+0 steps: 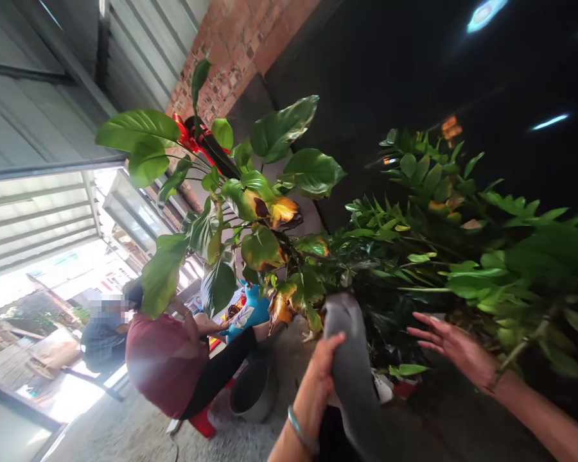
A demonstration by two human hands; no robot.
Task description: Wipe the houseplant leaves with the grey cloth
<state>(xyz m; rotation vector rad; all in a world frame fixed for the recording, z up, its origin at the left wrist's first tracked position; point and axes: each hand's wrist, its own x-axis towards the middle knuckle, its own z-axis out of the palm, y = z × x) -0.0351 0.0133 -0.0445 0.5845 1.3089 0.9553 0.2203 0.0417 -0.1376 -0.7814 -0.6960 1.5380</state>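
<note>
My left hand (324,367), with a pale bangle at the wrist, grips the edge of a long grey cloth (349,359) near the bottom centre. The cloth hangs down from the plant stems; its lower end runs out of view. My right hand (436,340) is stretched out with its fingers apart, holding nothing, close to dark foliage. Above the left hand rises a large-leaved plant (264,247), some of its leaves yellow and brown. A bushy green plant (491,269) spreads over and behind my right hand. The pots beneath are mostly hidden.
A person in a dark red top (161,359) sits on a red stool (203,422) at the left. Beside them stands a dark bucket (254,391). Another person (103,337) is farther back. A glossy black panel (414,70) fills the upper right.
</note>
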